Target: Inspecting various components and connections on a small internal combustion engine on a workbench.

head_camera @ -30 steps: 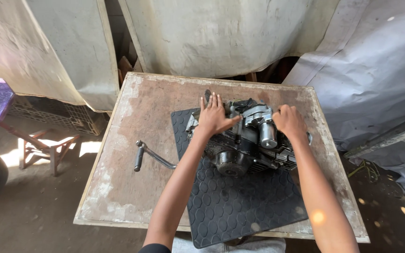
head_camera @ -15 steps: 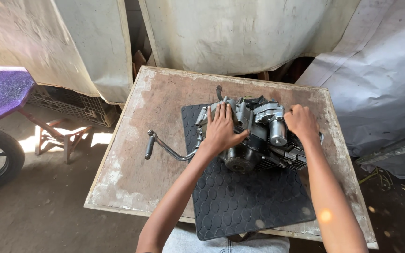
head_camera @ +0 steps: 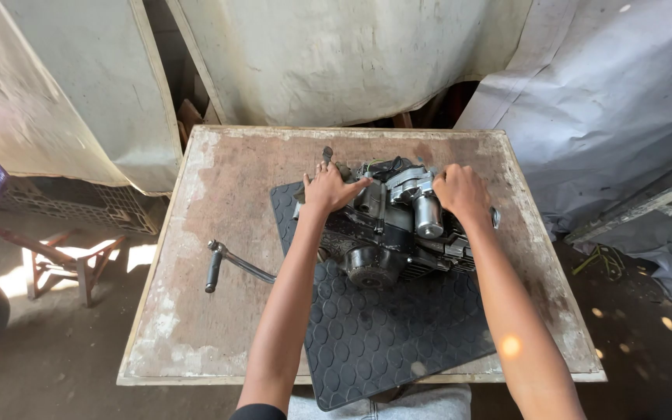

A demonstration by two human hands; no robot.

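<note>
Both hands grasp engine [head_camera: 398,225]: left hand [head_camera: 328,189] far-left edge; right hand [head_camera: 460,190] top.

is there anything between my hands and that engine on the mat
Nothing visible. The left hand and right hand both rest directly on top of the engine, which sits on the black rubber mat.

Both hands, left [head_camera: 330,189] and right [head_camera: 460,192], gripped a small engine [head_camera: 390,225] on a black rubber mat [head_camera: 390,334] atop a worn wooden table [head_camera: 219,194].
</note>
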